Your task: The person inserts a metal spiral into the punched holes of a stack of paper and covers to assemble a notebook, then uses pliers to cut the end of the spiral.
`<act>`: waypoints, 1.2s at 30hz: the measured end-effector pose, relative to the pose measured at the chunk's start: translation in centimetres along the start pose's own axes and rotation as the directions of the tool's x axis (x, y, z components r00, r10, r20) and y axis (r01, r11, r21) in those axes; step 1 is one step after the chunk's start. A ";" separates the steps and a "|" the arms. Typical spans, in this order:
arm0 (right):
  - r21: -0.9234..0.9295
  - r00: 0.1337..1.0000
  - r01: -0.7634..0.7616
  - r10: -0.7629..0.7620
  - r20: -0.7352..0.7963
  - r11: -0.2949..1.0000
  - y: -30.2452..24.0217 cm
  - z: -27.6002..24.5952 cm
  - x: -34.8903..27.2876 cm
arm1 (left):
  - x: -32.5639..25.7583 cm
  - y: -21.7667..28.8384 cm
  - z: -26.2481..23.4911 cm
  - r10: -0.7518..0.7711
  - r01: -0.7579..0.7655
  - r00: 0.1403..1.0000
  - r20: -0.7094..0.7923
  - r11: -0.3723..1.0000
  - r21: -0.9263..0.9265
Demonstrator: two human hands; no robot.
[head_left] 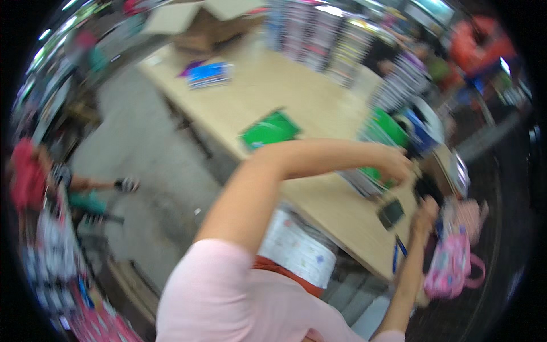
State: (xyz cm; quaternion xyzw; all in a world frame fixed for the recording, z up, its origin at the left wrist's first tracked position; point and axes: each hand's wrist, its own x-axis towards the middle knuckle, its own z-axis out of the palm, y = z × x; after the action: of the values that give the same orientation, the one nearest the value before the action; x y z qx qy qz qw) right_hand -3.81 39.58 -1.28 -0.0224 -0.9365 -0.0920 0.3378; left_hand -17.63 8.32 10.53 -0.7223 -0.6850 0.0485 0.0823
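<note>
Head view, whole scene smeared by motion blur. Pale wooden table [322,105] runs slantwise from upper left to lower right. Left forearm bent sharply at the elbow, crossing over the table's near edge; pink sleeve on the upper arm. Left hand [397,165] at the right part of the table, over or against a stack of green-covered books [383,127], whose pale page edges show on both sides of the forearm; contact uncertain. Its fingers look curled, but cannot tell whether they grip anything. Right forearm rises from the lower edge; right hand [425,214] near the table's right end, just beside a black object [425,186] of unclear kind. Right fingers bunched and blurred; cannot tell what, if anything, they hold. Small dark square item [391,214] lies flat on the table, left of the right hand. Two blue pens [395,257] near the lower corner. Pink patterned bag [450,267] to the right of the right forearm. Separate green book [270,130] flat near the table's front edge, beyond the left elbow. Farther off: a blue packet [208,74], an open cardboard box [212,31], tall stacks of books [307,34] along the far side. Far left, another person in a red top [28,175], one sandalled foot stretched out.
</note>
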 end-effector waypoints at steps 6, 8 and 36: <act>0.328 0.997 0.069 -0.081 0.022 0.942 2.4 -1.5 3.2 | -0.2 1.3 -3.9 0.025 -0.002 0.995 -0.099 0.973 0.232; 0.170 0.987 -0.081 0.055 0.150 0.982 0.0 -5.3 3.7 | -2.3 2.2 -6.6 -0.166 0.181 0.963 -0.214 0.982 0.054; 0.829 0.914 -0.389 0.059 0.401 0.401 -18.0 -13.3 -2.3 | -10.6 18.7 8.3 -0.915 0.330 0.052 -0.399 0.393 -0.858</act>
State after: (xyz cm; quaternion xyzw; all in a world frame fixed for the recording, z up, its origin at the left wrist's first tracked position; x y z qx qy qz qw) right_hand 4.40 19.49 4.49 0.0186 -0.8685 0.4700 0.1564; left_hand -1.42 -2.68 -1.55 -0.2078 -0.7660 -0.5696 0.2135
